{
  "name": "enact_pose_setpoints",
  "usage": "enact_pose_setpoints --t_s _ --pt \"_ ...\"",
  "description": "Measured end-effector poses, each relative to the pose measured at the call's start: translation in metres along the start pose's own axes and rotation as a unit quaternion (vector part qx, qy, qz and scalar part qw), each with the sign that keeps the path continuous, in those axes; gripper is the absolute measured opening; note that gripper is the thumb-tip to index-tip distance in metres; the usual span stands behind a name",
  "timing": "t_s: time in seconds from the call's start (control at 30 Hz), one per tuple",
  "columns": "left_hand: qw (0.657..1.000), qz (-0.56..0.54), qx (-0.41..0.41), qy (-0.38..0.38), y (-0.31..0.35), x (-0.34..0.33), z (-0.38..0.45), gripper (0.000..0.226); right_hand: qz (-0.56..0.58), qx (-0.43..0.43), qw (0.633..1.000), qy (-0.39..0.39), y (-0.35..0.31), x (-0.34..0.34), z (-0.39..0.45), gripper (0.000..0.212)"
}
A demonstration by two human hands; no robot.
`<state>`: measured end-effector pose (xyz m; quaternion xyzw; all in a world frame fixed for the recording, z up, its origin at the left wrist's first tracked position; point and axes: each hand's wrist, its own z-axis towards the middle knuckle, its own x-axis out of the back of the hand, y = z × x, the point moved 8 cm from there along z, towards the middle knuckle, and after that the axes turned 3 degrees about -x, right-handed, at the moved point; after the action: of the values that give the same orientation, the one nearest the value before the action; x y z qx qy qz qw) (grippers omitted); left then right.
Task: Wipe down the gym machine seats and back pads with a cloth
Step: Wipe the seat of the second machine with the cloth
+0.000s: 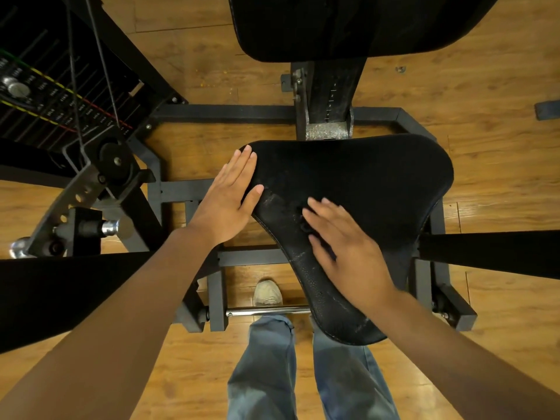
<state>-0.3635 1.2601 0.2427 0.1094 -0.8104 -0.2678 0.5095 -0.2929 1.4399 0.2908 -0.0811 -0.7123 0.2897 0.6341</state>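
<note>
I look straight down on a black, roughly triangular padded seat (pixel 363 177) of a gym machine. Its surface shows pale scuffs and streaks near the narrow front. The black back pad (pixel 333 25) fills the top of the view, beyond the seat post. My left hand (pixel 230 198) lies flat and empty on the seat's left edge, fingers together. My right hand (pixel 342 247) is blurred and presses down on the middle-left of the seat. What looks like a small dark bunched cloth (pixel 303 219) shows under its fingers; most of the cloth is hidden.
A weight stack (pixel 36 95) with cables stands at the upper left. The grey steel frame (pixel 242 112) surrounds the seat on a wooden floor. Black padded arms reach in from the left (pixel 60 292) and the right (pixel 500 253). My shoe (pixel 268 292) is by a chrome bar (pixel 266 312).
</note>
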Motion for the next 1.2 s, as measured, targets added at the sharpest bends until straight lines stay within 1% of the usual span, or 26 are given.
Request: enact_pose_setpoints --t_s 0.1,0.2,0.3,0.4,0.47,0.6,0.67,0.73,0.83,0.93,1.0,1.03,1.13,1.2 --pt "1.000 0.005 -0.008 -0.009 0.000 0.000 0.001 0.061 0.008 0.011 1.000 0.012 -0.001 -0.002 0.003 0.037" --pt "0.999 0.014 -0.023 -0.028 -0.001 0.000 0.000 0.062 0.013 -0.002 1.000 0.027 0.003 -0.014 0.048 0.035" --pt "0.997 0.032 -0.040 -0.055 -0.003 0.002 0.000 0.065 0.019 -0.049 0.998 0.038 0.009 -0.024 0.100 0.036" --pt "0.994 0.037 -0.052 -0.087 -0.004 0.006 0.001 0.069 0.023 -0.086 0.995 0.044 0.010 -0.027 0.113 0.037" --pt "0.992 0.038 -0.056 -0.104 -0.007 0.007 0.001 0.071 0.024 -0.059 0.997 0.043 0.002 -0.023 0.093 0.039" --pt "0.987 0.042 -0.058 -0.141 -0.015 0.006 0.001 0.077 0.023 0.044 0.999 0.001 -0.021 -0.016 0.025 0.036" --pt "0.985 0.050 -0.063 -0.153 -0.018 0.006 0.001 0.082 0.010 0.071 0.997 0.002 -0.026 -0.015 0.013 0.034" --pt "0.983 0.052 -0.069 -0.163 -0.019 0.007 0.001 0.088 0.020 0.062 0.998 0.017 -0.024 -0.018 0.024 0.031" --pt "0.981 0.051 -0.079 -0.168 -0.020 0.008 0.000 0.096 0.008 0.040 0.999 0.033 -0.027 -0.031 0.067 0.034" --pt "0.982 0.041 -0.081 -0.166 -0.021 0.010 0.000 0.098 0.021 -0.020 0.999 0.033 -0.029 -0.043 0.108 0.035" --pt "0.984 0.028 -0.079 -0.160 -0.020 0.011 0.001 0.098 0.022 -0.043 0.999 0.026 -0.031 -0.045 0.113 0.036" --pt "0.985 0.021 -0.080 -0.154 -0.020 0.012 0.001 0.098 0.017 -0.035 0.999 0.029 -0.033 -0.042 0.107 0.037" --pt "0.986 0.009 -0.082 -0.146 -0.020 0.013 0.001 0.099 0.005 0.042 0.999 0.028 -0.043 -0.033 0.069 0.036" --pt "0.986 0.009 -0.085 -0.145 -0.020 0.013 0.000 0.101 -0.009 0.074 0.997 0.020 -0.047 -0.032 0.048 0.039"
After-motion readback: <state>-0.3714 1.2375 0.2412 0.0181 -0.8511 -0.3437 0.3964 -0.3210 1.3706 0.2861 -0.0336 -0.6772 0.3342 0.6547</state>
